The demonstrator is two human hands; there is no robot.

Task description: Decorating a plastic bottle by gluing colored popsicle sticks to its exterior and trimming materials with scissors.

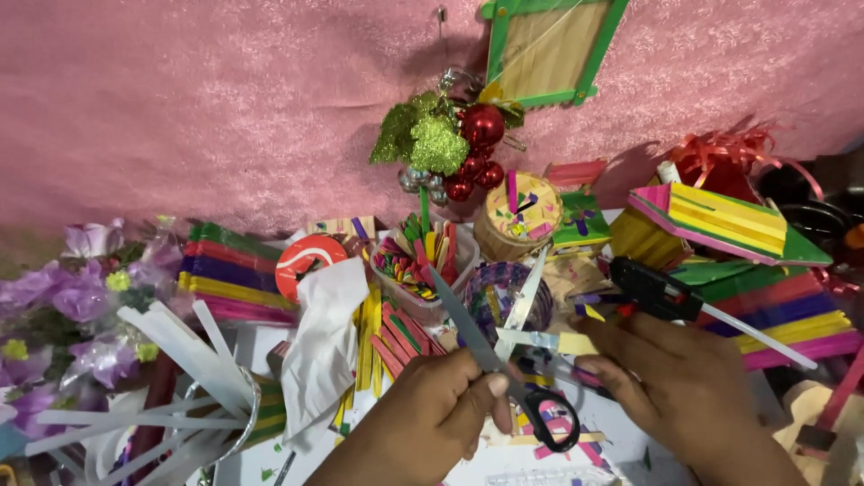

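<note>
Left hand (432, 409) fingers curl shut around open-bladed scissors (504, 346); right hand (661, 378) pinches a pale strip (549, 341) between the blades.

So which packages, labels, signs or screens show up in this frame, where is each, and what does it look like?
Round label: on a tape-like disc left of the stick tub, behind the left hand; red-orange with a white band.
Clear plastic tub: centre of the table, rectangular, packed with coloured craft sticks.
No screens or signs in view.
</note>
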